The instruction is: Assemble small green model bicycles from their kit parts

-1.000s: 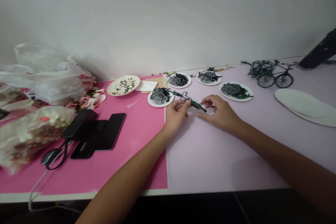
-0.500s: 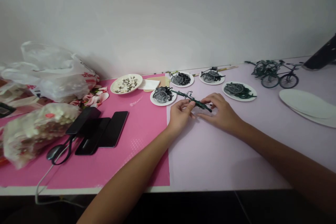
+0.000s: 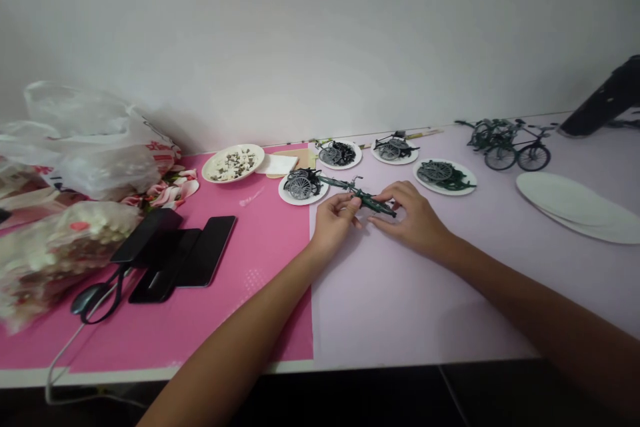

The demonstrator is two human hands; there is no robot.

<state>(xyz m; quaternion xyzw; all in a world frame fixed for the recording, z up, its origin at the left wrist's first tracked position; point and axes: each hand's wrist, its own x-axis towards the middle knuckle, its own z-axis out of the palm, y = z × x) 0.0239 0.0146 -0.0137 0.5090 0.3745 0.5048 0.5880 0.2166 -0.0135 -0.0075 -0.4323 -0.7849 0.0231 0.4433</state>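
My left hand point(image 3: 333, 223) pinches a dark green model bicycle frame point(image 3: 367, 199) at its near side, low over the pale lilac mat point(image 3: 425, 280). My right hand point(image 3: 413, 217) closes its fingertips on the frame's other end. Just beyond the hands lie four small white plates of wheels and dark parts: one at the left point(image 3: 301, 187), two further back point(image 3: 339, 153) point(image 3: 395, 148) and one at the right point(image 3: 444, 175). Two finished model bicycles point(image 3: 510, 147) stand at the far right.
A pink mat point(image 3: 240, 260) covers the left half. On it are black phones point(image 3: 173, 253), scissors point(image 3: 97, 293), a plate of small bits point(image 3: 234, 163) and plastic bags point(image 3: 85, 153). Stacked white plates point(image 3: 575, 207) lie at the right. A dark object point(image 3: 607, 97) leans by the wall.
Both hands stay on the green frame with only small finger shifts. The view has swung slightly, so everything sits a little further left than half a second ago.
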